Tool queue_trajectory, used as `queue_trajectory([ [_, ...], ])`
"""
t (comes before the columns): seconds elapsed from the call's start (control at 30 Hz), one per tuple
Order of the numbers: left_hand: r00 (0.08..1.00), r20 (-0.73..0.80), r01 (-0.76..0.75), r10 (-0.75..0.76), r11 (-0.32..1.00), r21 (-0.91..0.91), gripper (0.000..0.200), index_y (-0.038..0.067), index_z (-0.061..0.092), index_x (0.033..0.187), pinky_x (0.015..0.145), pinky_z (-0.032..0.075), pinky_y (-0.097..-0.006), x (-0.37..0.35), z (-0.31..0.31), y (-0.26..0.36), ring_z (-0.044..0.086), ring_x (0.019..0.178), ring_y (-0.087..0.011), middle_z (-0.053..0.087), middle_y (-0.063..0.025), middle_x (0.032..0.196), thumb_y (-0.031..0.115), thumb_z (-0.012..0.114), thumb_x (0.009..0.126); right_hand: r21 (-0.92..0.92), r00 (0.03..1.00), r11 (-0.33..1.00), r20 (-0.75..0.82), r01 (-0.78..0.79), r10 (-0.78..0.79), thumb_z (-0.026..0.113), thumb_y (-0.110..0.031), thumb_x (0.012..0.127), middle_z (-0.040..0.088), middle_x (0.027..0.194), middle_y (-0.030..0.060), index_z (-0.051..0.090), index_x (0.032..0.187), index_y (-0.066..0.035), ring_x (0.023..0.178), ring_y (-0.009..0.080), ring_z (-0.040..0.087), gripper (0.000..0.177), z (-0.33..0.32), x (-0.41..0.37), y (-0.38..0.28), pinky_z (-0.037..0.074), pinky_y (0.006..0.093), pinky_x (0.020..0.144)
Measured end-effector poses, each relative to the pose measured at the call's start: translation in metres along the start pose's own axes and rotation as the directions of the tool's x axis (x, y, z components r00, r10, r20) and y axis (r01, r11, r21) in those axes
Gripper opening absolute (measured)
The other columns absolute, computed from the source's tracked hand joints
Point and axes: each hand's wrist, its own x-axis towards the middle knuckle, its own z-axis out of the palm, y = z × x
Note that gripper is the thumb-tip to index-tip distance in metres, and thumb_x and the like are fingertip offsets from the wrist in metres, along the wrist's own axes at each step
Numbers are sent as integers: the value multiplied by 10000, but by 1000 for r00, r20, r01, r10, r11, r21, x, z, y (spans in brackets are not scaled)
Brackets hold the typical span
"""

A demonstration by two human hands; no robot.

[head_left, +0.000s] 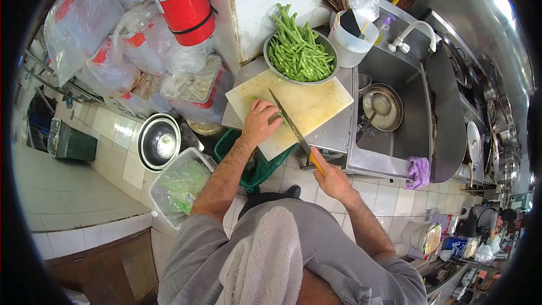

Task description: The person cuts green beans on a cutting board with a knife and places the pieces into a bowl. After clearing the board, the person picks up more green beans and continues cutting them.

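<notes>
The right hand (pixel 330 178), grip closed on the knife (pixel 289 123) handle, holds the blade diagonally across the cutting board (pixel 319 101), just beside the left hand (pixel 259 121), which is curled down over the green beans (pixel 275 117).

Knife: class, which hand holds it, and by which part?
The right hand holds the knife by its orange handle, blade over the cutting board. The left hand rests on the board beside the blade; whether its fingers grip anything cannot be told.

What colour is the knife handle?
Knife handle: orange, in the right hand; best in the head view.
</notes>
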Motion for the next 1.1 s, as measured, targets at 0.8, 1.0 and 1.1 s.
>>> queue_trajectory([
  [0.8,1000,23,-6,7,998,-67,169,53,655,887,915,428,-416,1,-1,-9,513,1025,-312,590,-80,962,110,718,741,-40,988,997,-135,73,-78,589,-80,858,643,931,220,284,1470,-185,851,397,626,692,14,32,-3,506,459,742],
  [1.0,999,-45,-5,1,996,-89,101,37,651,859,879,448,-403,3,4,-8,537,986,-308,604,-79,933,66,686,768,-77,978,989,-158,126,-137,583,-115,876,623,829,193,281,1473,-205,731,369,621,675,-4,5,-6,510,469,686],
  [1.1,998,-55,10,-16,996,-92,106,33,651,862,869,455,-401,1,4,-7,537,986,-308,604,-80,939,59,688,766,-103,983,989,-143,105,-119,591,-123,872,621,809,178,280,1474,-203,716,359,623,682,6,-13,-5,513,462,667],
])
